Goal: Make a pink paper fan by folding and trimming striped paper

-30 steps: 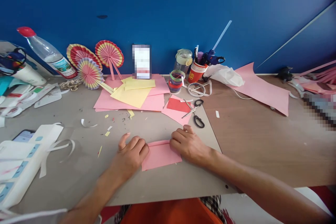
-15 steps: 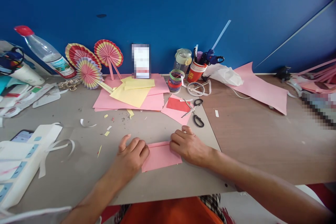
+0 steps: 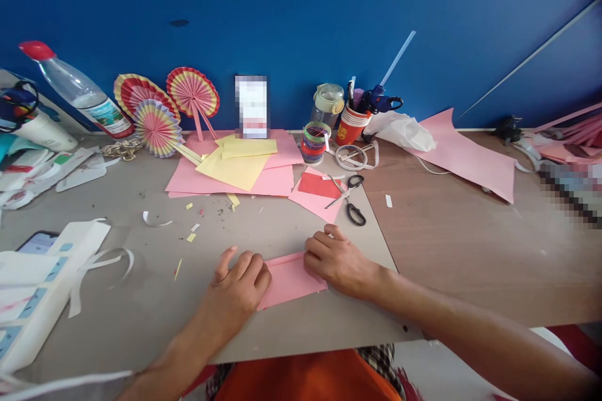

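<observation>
A small sheet of pink paper [image 3: 291, 282] lies on the grey table in front of me, with a narrow folded strip along its far edge. My left hand [image 3: 242, 282] presses curled fingers on the paper's left end, its thumb side hidden beneath the knuckles. At the far right corner, my right hand [image 3: 333, 260] has its fingers closed over the folded edge. Just beyond the right hand lie black-handled scissors [image 3: 356, 213] across a red paper piece [image 3: 320, 185].
Pink sheets and yellow paper [image 3: 235, 169] are stacked behind. Folded paper fans [image 3: 192, 94] lean on the blue wall near a phone [image 3: 253, 106]. A red cup [image 3: 350, 125] holds tools; a bottle [image 3: 84, 94] stands left. Paper scraps [image 3: 191, 237] dot the table.
My left hand has slid slightly right along the paper's left end, covering more of it. My right hand stays at the far right corner. The view has shifted a little.
</observation>
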### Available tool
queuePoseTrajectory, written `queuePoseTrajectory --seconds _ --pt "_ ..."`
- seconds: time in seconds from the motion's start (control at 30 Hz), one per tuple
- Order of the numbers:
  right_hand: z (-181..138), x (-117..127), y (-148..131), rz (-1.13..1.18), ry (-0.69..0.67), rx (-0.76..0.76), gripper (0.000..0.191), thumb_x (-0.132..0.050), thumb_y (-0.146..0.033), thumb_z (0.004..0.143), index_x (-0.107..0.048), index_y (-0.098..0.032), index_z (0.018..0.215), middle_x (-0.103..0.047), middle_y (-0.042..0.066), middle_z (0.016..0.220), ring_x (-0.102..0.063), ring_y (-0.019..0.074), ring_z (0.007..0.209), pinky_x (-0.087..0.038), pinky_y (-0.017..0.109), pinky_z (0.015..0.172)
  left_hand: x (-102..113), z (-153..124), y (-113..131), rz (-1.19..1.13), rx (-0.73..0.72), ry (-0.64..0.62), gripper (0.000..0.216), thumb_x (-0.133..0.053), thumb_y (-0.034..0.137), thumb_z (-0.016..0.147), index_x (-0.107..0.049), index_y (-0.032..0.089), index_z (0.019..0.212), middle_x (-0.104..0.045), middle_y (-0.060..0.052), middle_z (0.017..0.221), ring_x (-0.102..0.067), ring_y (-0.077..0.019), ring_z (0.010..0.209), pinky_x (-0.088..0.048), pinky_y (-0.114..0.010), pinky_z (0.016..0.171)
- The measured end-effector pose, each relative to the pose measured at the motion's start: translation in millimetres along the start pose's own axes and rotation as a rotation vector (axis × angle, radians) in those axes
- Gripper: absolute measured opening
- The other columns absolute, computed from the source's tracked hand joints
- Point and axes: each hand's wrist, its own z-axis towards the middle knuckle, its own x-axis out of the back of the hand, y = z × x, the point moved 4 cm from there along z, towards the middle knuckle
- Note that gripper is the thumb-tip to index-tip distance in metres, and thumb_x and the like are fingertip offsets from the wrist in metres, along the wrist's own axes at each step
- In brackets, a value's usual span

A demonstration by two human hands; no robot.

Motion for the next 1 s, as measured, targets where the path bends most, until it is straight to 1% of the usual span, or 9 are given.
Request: queuePoseTrajectory --seconds 0.1,0.2,0.33,0.53,0.63,0.73,0.8,0.9,1.0 --pt "1 0 0 -0.023 -0.002 0.005 0.019 -0.048 0.000 0.073 -0.054 -0.018 0.069 -0.046 0.003 0.072 -0.031 0.0165 0.067 -0.026 0.035 0.076 2 -2 5 0.020 0.022 -0.024 0.025 -0.045 0.003 0.081 -0.061 0.022 0.086 -0.065 -0.003 0.091 -0.057 -0.0175 0.092 -0.019 -0.041 0.108" --pt "0 -1 0 -0.017 -0.016 0.007 0.019 -0.048 0.000 0.073 -0.054 -0.018 0.070 -0.046 0.003 0.072 -0.032 0.0166 0.068 -0.027 0.035 0.077 3 -6 9 0.013 0.071 -0.049 0.029 -0.045 0.003 0.081 -0.063 0.021 0.095 -0.066 -0.005 0.096 -0.057 -0.0191 0.092 -0.021 -0.041 0.108" --pt "-7 -2 -1 0.001 -0.054 -0.014 0.020 -0.047 0.000 0.075 -0.057 -0.018 0.073 -0.050 0.004 0.074 -0.035 0.0173 0.069 -0.030 0.037 0.081 3 -11 9 -0.042 0.111 -0.103 0.038 -0.044 0.002 0.080 -0.063 0.020 0.106 -0.067 -0.006 0.097 -0.057 -0.0194 0.085 -0.023 -0.042 0.106" --pt "-19 2 -2 0.103 -0.043 -0.078 0.027 -0.044 0.001 0.080 -0.063 -0.016 0.093 -0.058 0.007 0.087 -0.045 0.0199 0.083 -0.034 0.038 0.084 2 -17 5 -0.110 0.171 -0.123 0.041 -0.042 0.001 0.082 -0.064 0.018 0.112 -0.068 -0.005 0.092 -0.058 -0.0188 0.081 -0.023 -0.045 0.106" --pt "-22 2 1 0.185 -0.024 -0.117 0.030 -0.043 0.000 0.083 -0.062 -0.015 0.100 -0.060 0.008 0.093 -0.047 0.0209 0.091 -0.034 0.037 0.085 0 -21 7 -0.127 0.201 -0.125 0.042 -0.042 0.001 0.083 -0.064 0.018 0.114 -0.069 -0.005 0.096 -0.059 -0.0201 0.085 -0.024 -0.047 0.105" --pt "-24 1 1 0.221 0.010 -0.105 0.028 -0.042 -0.002 0.085 -0.060 -0.015 0.103 -0.059 0.008 0.093 -0.048 0.0208 0.092 -0.034 0.036 0.084 0 -22 12 -0.113 0.219 -0.145 0.045 -0.042 0.000 0.082 -0.063 0.019 0.117 -0.069 -0.006 0.101 -0.059 -0.0215 0.091 -0.024 -0.047 0.104" --pt "-24 0 1 0.219 0.020 -0.106 0.027 -0.042 -0.003 0.086 -0.059 -0.014 0.104 -0.058 0.008 0.092 -0.048 0.0202 0.092 -0.035 0.035 0.082 3 -19 13 -0.096 0.220 -0.155 0.046 -0.041 -0.001 0.080 -0.063 0.019 0.116 -0.069 -0.006 0.099 -0.059 -0.0218 0.090 -0.025 -0.047 0.104" --pt "-22 -1 -1 0.191 0.020 -0.115 0.025 -0.043 -0.002 0.085 -0.060 -0.013 0.099 -0.056 0.007 0.087 -0.046 0.0199 0.088 -0.035 0.034 0.078 10 -8 8 -0.109 0.208 -0.181 0.045 -0.042 -0.002 0.078 -0.065 0.019 0.111 -0.068 -0.004 0.088 -0.059 -0.0210 0.083 -0.027 -0.048 0.102" --pt "-19 -2 -7 0.133 -0.019 -0.105 0.019 -0.046 -0.001 0.081 -0.059 -0.014 0.085 -0.053 0.006 0.082 -0.043 0.0194 0.081 -0.034 0.033 0.074 17 7 -4 -0.193 0.174 -0.254 0.037 -0.044 0.000 0.079 -0.068 0.024 0.094 -0.065 -0.002 0.082 -0.058 -0.0191 0.078 -0.028 -0.049 0.099"
